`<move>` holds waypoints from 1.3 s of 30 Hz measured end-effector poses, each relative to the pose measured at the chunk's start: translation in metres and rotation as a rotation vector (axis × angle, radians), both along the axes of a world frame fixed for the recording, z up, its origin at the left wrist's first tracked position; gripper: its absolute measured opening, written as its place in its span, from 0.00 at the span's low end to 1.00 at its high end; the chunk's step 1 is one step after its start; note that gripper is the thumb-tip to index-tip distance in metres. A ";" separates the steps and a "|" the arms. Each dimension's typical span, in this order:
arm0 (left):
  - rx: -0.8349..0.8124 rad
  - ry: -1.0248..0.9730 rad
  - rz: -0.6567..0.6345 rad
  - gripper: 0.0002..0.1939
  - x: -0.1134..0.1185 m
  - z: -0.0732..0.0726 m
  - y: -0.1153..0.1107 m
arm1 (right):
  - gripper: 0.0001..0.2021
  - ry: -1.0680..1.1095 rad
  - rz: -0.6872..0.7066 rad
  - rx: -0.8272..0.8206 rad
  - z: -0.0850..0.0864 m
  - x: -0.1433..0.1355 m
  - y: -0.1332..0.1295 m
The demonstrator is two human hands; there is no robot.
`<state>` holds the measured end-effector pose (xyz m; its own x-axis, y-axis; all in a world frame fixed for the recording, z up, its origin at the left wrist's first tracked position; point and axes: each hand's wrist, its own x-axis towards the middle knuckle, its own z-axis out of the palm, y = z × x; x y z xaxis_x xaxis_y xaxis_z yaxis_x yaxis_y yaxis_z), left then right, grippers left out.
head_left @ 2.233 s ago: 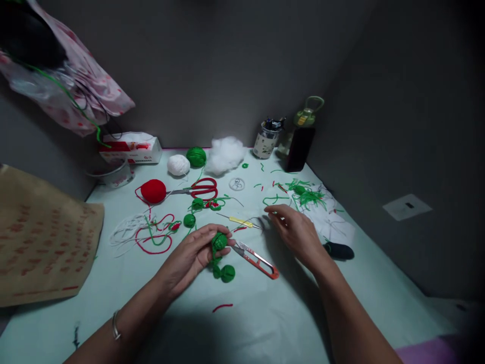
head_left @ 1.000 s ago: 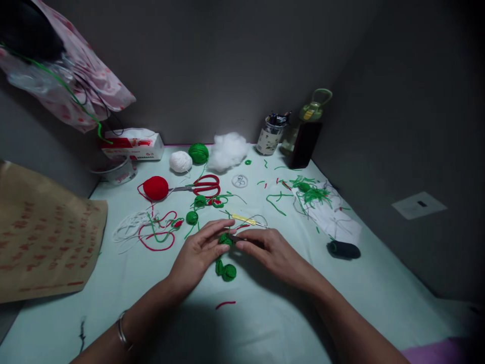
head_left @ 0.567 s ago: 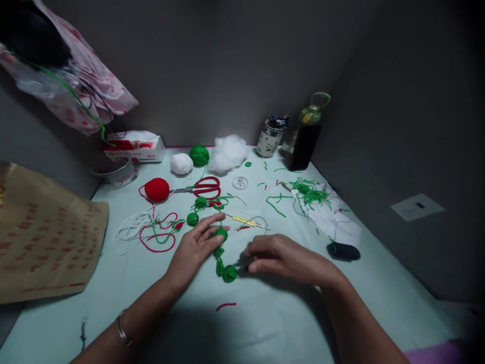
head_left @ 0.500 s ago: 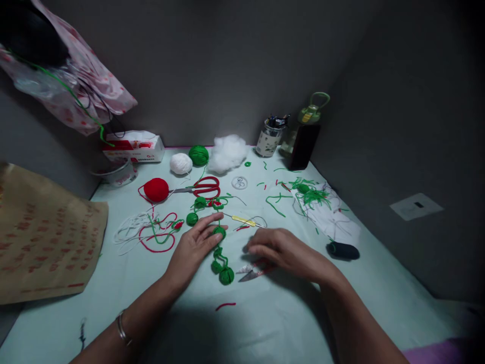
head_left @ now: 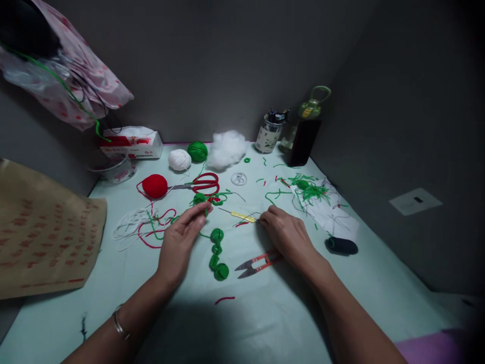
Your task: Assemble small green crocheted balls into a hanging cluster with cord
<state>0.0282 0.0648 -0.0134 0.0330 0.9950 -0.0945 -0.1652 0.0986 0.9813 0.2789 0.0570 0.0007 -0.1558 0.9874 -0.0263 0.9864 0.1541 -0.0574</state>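
Note:
My left hand (head_left: 184, 240) is closed, thumb against fingers, with a bit of green yarn between the fingertips. From it a strand leads to a chain of small green crocheted pieces (head_left: 217, 235) lying on the table. My right hand (head_left: 282, 227) has its fingertips pressed together at the right end of the yellow-handled crochet hook (head_left: 242, 217), which rests on the table with its tip pointing left. Below that hand lie red-handled thread snips (head_left: 257, 264). Beyond my left hand are another green piece (head_left: 199, 198) and a red-and-green piece (head_left: 215, 200).
Red-handled scissors (head_left: 205, 184), a red yarn ball (head_left: 154, 186), a white ball (head_left: 179, 160), a green ball (head_left: 197, 151) and white stuffing (head_left: 227, 149) lie farther back. A pen jar (head_left: 267, 135) and bottle (head_left: 310, 107) stand at the back right; green scraps (head_left: 312, 191) lie right.
My left hand has moved off the green chain, up and left. My right hand has moved up to the hook's end, uncovering more of the snips. The view has shifted slightly.

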 end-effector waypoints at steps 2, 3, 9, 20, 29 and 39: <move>0.032 0.006 0.086 0.16 -0.001 0.001 -0.001 | 0.12 -0.018 -0.027 0.015 0.000 0.002 0.001; 0.050 0.037 0.113 0.15 -0.001 0.003 -0.003 | 0.12 -0.022 -0.034 0.018 0.000 0.002 0.001; 0.345 0.282 -0.277 0.16 0.019 0.007 -0.025 | 0.10 -0.047 0.039 -0.001 0.000 -0.007 0.004; 0.208 0.221 -0.101 0.07 0.014 0.021 -0.021 | 0.07 0.198 -0.022 0.096 0.004 -0.008 0.002; 0.409 0.147 0.152 0.13 0.001 0.061 0.030 | 0.09 1.361 -0.233 0.166 0.021 -0.014 0.000; 0.640 0.978 -0.285 0.08 -0.019 0.098 0.074 | 0.10 1.427 -0.178 -0.105 0.025 -0.026 -0.006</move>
